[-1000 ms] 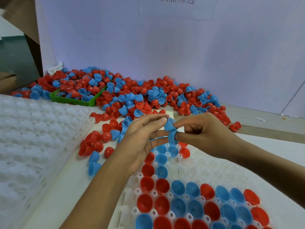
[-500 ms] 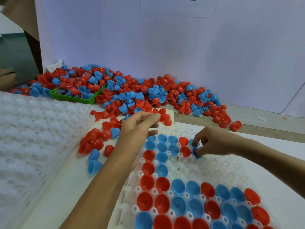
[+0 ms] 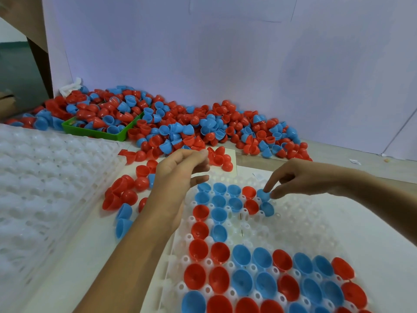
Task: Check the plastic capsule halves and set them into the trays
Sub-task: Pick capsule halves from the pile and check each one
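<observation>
R hand (image 3: 291, 177): fingertips pinch blue cup (image 3: 263, 195), at far edge of white tray (image 3: 316, 222), beside red cup (image 3: 249, 192).
L hand (image 3: 180, 177): fingers loosely curled, holding nothing, above tray's far-left corner.

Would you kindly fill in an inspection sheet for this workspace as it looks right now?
Surface: white table, with a wooden strip along the back.
Job's things: white tray, front rows and left columns filled with red and blue halves, open side up; stack of empty trays at left; big pile of halves at the back.
Clutter: loose halves beside the tray; green bin full of halves; crumpled tissue.
Grippers: right hand pinches a blue half at the tray's far rows; left hand hovers, fingers loosely curled, holding nothing visible.
Cables: nothing seen.
Surroundings: white backboard behind the pile.
</observation>
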